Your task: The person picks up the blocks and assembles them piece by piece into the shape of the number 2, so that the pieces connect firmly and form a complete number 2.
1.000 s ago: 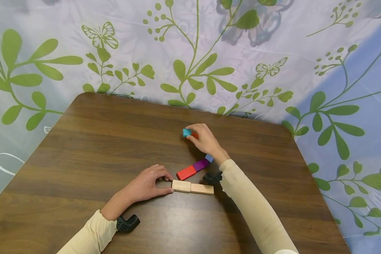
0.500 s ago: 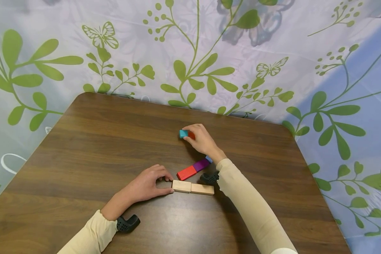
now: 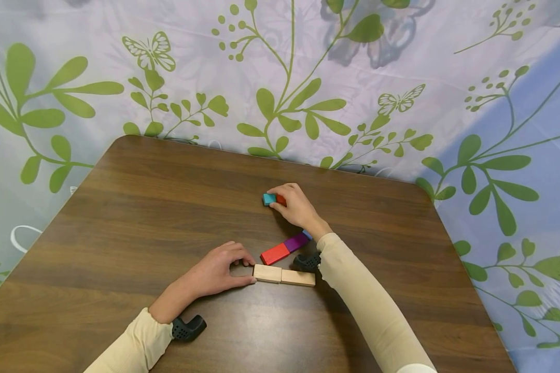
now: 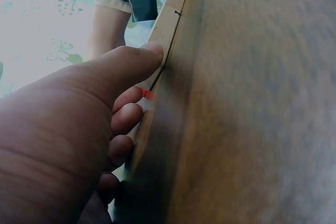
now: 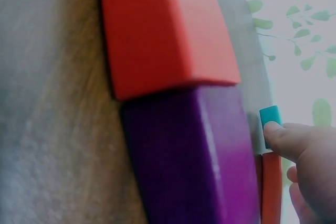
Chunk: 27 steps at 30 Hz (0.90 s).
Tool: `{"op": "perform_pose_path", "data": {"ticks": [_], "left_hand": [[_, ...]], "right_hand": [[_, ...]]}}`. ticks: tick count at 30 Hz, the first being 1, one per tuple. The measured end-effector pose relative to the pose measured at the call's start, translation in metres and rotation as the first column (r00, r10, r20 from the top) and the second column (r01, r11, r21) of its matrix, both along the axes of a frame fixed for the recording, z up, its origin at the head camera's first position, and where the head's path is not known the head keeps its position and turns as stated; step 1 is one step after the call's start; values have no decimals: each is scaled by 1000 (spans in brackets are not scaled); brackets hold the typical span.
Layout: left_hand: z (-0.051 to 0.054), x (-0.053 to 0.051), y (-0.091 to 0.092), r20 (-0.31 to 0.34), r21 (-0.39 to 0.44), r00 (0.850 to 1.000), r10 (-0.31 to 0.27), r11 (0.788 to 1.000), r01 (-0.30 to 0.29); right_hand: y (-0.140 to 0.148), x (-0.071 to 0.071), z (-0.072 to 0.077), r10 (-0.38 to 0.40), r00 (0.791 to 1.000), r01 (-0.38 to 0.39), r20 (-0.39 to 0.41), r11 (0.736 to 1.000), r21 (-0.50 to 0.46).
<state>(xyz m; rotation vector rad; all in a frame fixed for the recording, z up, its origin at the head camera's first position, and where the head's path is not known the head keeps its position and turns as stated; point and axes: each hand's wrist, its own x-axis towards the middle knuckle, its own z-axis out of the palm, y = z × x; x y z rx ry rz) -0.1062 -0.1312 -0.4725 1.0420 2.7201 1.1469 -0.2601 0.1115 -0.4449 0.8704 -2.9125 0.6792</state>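
In the head view my left hand [image 3: 221,270] holds the left end of a plain wooden block [image 3: 267,273] between thumb and fingers. A second plain wooden block [image 3: 298,277] lies end to end with it. Farther back, my right hand [image 3: 296,206] pinches a teal block [image 3: 269,199]; the right wrist view shows the thumb against this teal block [image 5: 270,115]. An orange-red block [image 3: 281,199] sits right beside the teal one, partly hidden by the fingers. Between the hands, a red block [image 3: 275,254] touches a purple block [image 3: 296,241], and a blue block [image 3: 307,234] shows past its far end.
All the blocks are on a brown wood-grain table [image 3: 168,207]. A patterned cloth [image 3: 191,77] with green leaves hangs behind its far edge. A dark wrist mount [image 3: 306,262] on the right arm hangs near the purple and plain blocks.
My right hand has shifted slightly left and nearer with the teal block, and more of the orange-red block beside it shows. The left hand and the plain blocks have stayed still.
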Motion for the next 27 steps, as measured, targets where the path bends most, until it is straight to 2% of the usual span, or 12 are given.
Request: {"op": "perform_pose_path", "data": {"ticks": [19, 27], "left_hand": [[-1, 0, 0, -17, 4, 1000, -5, 1000, 5], [1, 0, 0, 19, -11, 1000, 5, 1000, -4]], "right_hand": [[1, -3, -3, -19, 999, 18, 45, 999, 30], [8, 3, 1, 1, 1000, 0, 22, 1000, -14]]}}
